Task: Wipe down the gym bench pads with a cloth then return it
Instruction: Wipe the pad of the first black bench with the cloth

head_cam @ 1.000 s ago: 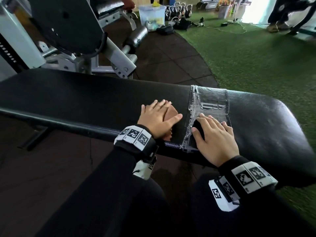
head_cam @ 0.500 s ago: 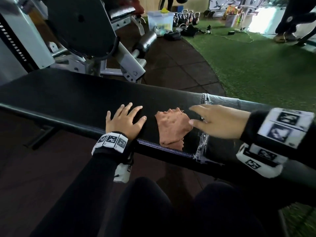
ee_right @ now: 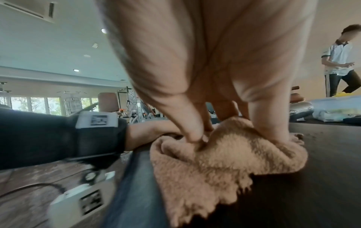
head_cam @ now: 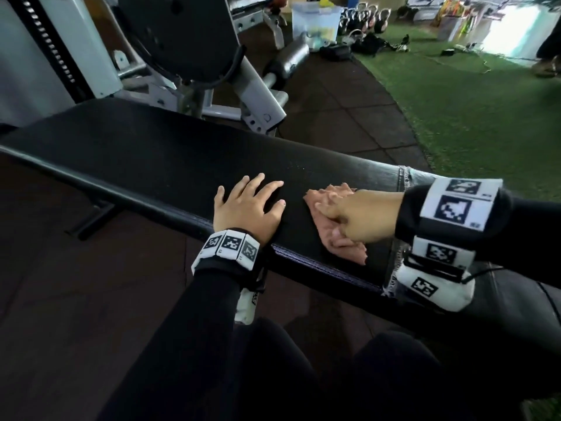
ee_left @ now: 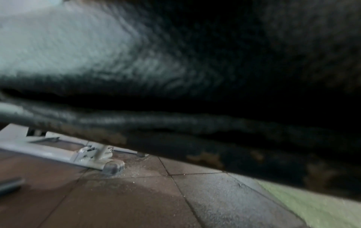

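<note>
Nearest the camera, dark trouser legs fill the bottom of the head view, cut off by the frame. Just beyond them the black bench pad (head_cam: 158, 153) runs across the picture. The left hand (head_cam: 247, 209) lies flat on it, fingers straight and spread, holding nothing. Its wrist camera shows only blurred dark padding above brown floor tiles; no finger can be made out there. Just beside that hand, apart from it, the right hand (head_cam: 361, 215) comes in from the right and pinches the pink cloth (head_cam: 343, 243), thumb and fingers bunching the pile upward. Most of the cloth is hidden under the hand; a ragged edge lies near the pad's front edge. The wrist view shows the fingertips (ee_right: 192, 135) sunk in the cloth. Farther off stand a grey machine frame (head_cam: 252, 95), a clear plastic bin (head_cam: 315, 21) and kettlebells (head_cam: 364, 19), small and unclear, beside green turf (head_cam: 473, 104).
</note>
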{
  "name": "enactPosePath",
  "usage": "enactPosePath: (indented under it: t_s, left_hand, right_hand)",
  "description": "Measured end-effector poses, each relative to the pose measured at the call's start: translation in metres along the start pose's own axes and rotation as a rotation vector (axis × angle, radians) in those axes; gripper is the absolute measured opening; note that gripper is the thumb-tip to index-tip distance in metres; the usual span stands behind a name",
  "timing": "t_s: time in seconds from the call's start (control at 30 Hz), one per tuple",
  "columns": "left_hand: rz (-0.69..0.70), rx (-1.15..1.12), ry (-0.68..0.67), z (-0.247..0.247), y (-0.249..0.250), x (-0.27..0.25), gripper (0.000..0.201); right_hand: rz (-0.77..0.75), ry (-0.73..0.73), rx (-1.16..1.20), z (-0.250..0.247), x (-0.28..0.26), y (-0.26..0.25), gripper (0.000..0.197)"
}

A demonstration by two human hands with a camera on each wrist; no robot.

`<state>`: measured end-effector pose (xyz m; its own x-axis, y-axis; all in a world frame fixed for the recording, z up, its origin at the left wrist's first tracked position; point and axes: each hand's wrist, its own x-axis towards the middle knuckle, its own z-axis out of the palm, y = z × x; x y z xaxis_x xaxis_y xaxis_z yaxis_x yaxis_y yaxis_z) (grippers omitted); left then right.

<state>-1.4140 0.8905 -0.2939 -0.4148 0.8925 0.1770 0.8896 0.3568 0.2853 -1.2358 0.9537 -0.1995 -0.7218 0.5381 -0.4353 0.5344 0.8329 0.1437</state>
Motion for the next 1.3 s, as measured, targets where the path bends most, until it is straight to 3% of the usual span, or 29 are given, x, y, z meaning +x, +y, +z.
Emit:
enactPosePath:
  t_s: [0.13,0.27,0.37,0.47,0.53,0.67,0.8,0.87,1.07,1.3]
  left_hand:
    - [-0.02,0.012,0.011,0.001,0.0,0.001,0.046]
    - [-0.013,-0.008,0.02,0.001,0.0,0.001,0.045]
    - [-0.01,-0.026,0.022,0.0,-0.001,0.0,0.044]
    - [-0.009,-0.02,0.018,0.0,0.0,0.0,0.044]
    - [-0.006,-0.026,0.023,0.001,-0.001,0.0,0.045]
    - [-0.002,-0.047,0.045,0.003,-0.001,0.0,0.045]
    - [-0.003,-0.039,0.033,0.002,-0.001,0.001,0.045]
    - [0.0,-0.013,0.025,0.002,-0.001,0.001,0.045]
    - [0.01,-0.004,0.028,0.002,-0.003,0.002,0.044]
    - [0.007,-0.035,0.011,0.001,-0.002,0.001,0.044]
  right_hand:
    - [-0.026,0.063,-0.014,-0.018,0.046,0.015,0.056]
    - [0.061,0.089,0.198,-0.029,0.076,0.046,0.054]
    - [0.206,0.112,0.275,-0.024,0.067,0.08,0.042]
    - [0.24,0.07,0.229,-0.012,0.041,0.103,0.044]
    - [0.238,0.002,0.248,-0.005,0.017,0.103,0.046]
    - [0.095,-0.043,0.351,-0.004,-0.017,0.056,0.027]
    - [0.043,-0.029,0.062,-0.006,0.006,0.011,0.065]
    - [0.063,0.017,-0.001,-0.014,0.029,0.003,0.062]
    - [0.176,0.067,0.146,-0.029,0.056,0.052,0.055]
    - [0.278,0.02,0.176,0.005,0.012,0.09,0.053]
